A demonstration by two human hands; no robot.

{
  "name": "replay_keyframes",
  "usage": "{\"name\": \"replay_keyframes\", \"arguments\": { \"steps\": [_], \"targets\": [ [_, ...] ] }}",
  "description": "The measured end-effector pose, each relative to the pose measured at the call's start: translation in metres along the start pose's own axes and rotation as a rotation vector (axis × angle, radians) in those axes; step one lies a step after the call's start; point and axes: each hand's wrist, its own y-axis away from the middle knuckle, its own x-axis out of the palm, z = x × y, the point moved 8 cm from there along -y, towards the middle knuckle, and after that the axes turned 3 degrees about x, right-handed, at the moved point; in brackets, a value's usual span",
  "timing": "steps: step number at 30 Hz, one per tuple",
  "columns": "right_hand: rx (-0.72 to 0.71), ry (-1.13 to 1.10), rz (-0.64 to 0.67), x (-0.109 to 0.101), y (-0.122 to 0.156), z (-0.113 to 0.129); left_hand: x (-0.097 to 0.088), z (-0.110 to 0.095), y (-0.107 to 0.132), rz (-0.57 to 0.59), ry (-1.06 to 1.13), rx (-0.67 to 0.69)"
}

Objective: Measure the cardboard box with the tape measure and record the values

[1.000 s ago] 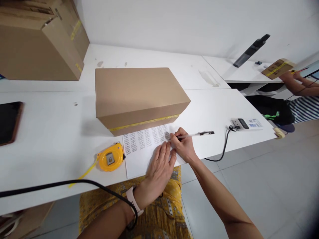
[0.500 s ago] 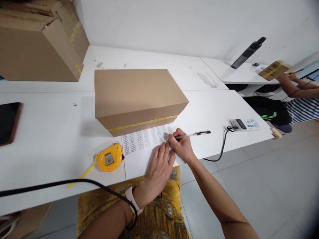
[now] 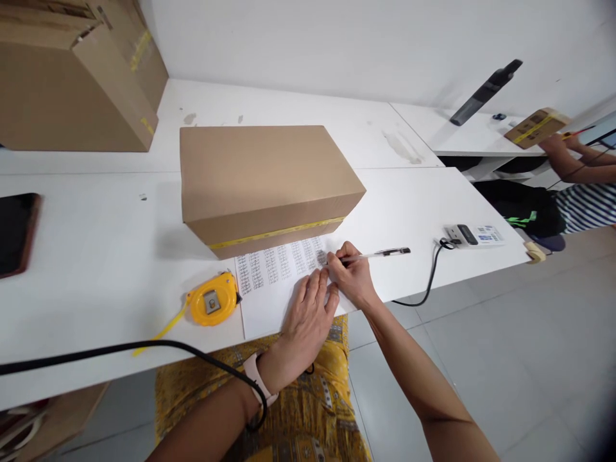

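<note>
My right hand (image 3: 353,277) is closed around a clear pen (image 3: 385,253), its tip on a sheet of paper (image 3: 267,311) near the right end of the handwritten columns. Flat on the same sheet lies my left hand (image 3: 310,311), fingers stretched out and nearly touching the right. Behind the paper stands a closed cardboard box (image 3: 264,173) with yellow tape along its front; the box hides the sheet's far edge. A yellow tape measure (image 3: 212,299) rests left of the paper, with some of its blade pulled out.
Larger cardboard boxes (image 3: 72,96) stand at the back left, and a dark phone (image 3: 18,234) lies at the left edge. A power strip (image 3: 474,235) with a black cable sits at right. Beyond, a co-worker's hands (image 3: 558,144) are at a small box (image 3: 536,127).
The view has shifted slightly, so the table things appear a little higher. My right hand keeps the pen on the paper, and my left hand stays flat on the sheet.
</note>
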Motion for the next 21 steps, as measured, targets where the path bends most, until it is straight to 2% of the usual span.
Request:
{"name": "replay_keyframes", "arguments": {
  "steps": [21],
  "targets": [
    [0.006,-0.002,-0.01,-0.0029,0.0,-0.0022,-0.001,0.0007,-0.001,0.026,0.014,0.003]
  ]
}}
